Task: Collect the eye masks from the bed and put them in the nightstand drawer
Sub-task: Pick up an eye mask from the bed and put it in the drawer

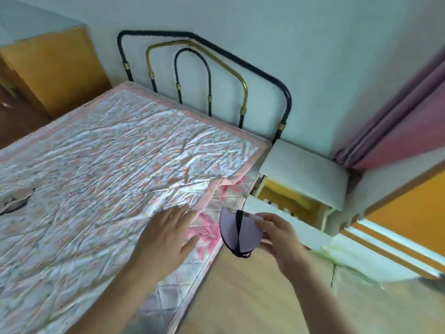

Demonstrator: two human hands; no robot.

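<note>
My right hand (279,239) pinches a lilac eye mask (232,233) with a black strap, held in the air beside the bed's edge, just short of the open nightstand drawer (286,203). Over the quilt near that edge my left hand (166,233) hovers flat with fingers spread and nothing in it. Another eye mask (14,200), pinkish with a dark strap, lies on the bed (108,153) at the far left, partly cut off by the frame. The drawer shows a yellow inside with small items I cannot make out.
The white nightstand (305,174) stands between the bed and a pink curtain (397,121). A black and gold metal headboard (207,75) is against the wall. An orange cabinet (404,213) is at the right. Wooden floor (252,297) runs below the bed's edge.
</note>
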